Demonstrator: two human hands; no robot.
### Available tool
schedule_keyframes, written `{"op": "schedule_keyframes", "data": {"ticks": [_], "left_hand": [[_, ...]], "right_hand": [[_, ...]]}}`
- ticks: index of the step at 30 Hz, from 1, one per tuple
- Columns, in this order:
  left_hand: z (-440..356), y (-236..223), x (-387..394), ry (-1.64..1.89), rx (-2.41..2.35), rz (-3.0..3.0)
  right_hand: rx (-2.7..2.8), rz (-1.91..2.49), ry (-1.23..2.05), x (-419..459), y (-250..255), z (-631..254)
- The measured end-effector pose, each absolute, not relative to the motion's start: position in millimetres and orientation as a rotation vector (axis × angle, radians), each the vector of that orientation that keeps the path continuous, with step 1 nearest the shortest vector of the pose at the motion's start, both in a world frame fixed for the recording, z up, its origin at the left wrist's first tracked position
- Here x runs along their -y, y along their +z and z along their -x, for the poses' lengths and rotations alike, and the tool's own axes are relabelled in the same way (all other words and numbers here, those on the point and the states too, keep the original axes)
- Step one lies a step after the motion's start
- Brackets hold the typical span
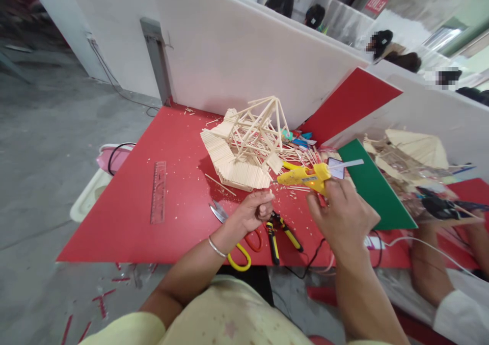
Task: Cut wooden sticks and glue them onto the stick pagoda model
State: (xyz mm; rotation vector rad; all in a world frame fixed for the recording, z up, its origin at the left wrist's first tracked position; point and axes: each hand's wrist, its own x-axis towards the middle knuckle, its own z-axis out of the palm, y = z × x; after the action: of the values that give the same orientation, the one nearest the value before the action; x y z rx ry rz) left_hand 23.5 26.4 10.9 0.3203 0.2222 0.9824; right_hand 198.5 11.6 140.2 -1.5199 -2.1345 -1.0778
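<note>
My right hand (346, 215) is wrapped around a yellow hot glue gun (305, 177), with a clear glue stick (353, 163) poking out of its back. The gun's nozzle points left, close above the fingertips of my left hand (255, 212). Those fingers are closed in a pinch on a small pale piece of wooden stick (271, 194), mostly hidden by them. Just beyond stands a model made of thin wooden sticks (244, 174), with slatted panels around an open, peaked frame (263, 115). Its near edge lies right by the nozzle.
Scissors (240, 257) and black-yellow pliers (273, 240) lie under my left hand. Loose sticks (300, 155) are heaped behind the glue gun. A clear ruler (158, 192) rests on the red tabletop (126, 222). A green board (378, 187) stands at right, beside another person's arms (430, 263).
</note>
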Motion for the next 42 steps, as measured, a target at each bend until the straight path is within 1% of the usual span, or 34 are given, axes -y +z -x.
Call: {"op": "schedule_keyframes", "data": {"ticks": [9,14,16,18,23,24,26,28,31,33,37,39,42], "left_hand": [[-23.6,9.6,-25.0,0.984,-0.218,-0.322],[-23.5,12.0,-23.9,0.996,-0.21,-0.314],[-22.6,12.4,-23.6,0.995,-0.206,-0.309],[-21.5,12.2,-22.9,0.996,-0.195,-0.308],[-21.3,16.8,-18.8,0.98,-0.218,-0.341],[-22.0,19.1,-17.4,0.974,-0.245,-0.345],[-23.7,24.4,-14.6,0.961,-0.316,-0.337],[-25.2,29.2,-11.9,0.952,-0.391,-0.32],[-25.8,33.9,-8.9,0.951,-0.461,-0.338],[-25.4,35.8,-7.3,0.948,-0.489,-0.377],[-26.5,37.6,-3.2,0.987,-0.623,-0.483],[-27.8,37.5,-0.6,1.05,-0.729,-0.578],[-28.0,39.0,2.8,1.162,-0.853,-0.775]], "right_hand": [[2.106,1.539,-1.07,-12.2,135.0,-200.4],[2.004,1.759,-0.941,-14.7,131.5,-205.8],[1.911,1.908,-0.799,-13.7,124.9,-217.4],[1.845,2.064,-0.59,-10.4,112.5,-233.5],[1.675,2.325,0.202,3.3,59.7,-265.9],[1.628,2.346,0.281,5.7,49.0,-268.8],[1.617,2.336,0.326,9.9,33.0,-271.7],[1.621,2.319,0.312,14.0,27.2,-270.5],[1.645,2.199,0.2,21.4,39.5,-256.2],[1.667,1.898,0.04,26.9,56.7,-236.2],[1.767,1.407,0.204,32.6,84.0,-188.1],[1.759,1.342,0.28,31.1,84.7,-172.1],[1.693,1.344,0.339,27.6,72.6,-163.0]]}}
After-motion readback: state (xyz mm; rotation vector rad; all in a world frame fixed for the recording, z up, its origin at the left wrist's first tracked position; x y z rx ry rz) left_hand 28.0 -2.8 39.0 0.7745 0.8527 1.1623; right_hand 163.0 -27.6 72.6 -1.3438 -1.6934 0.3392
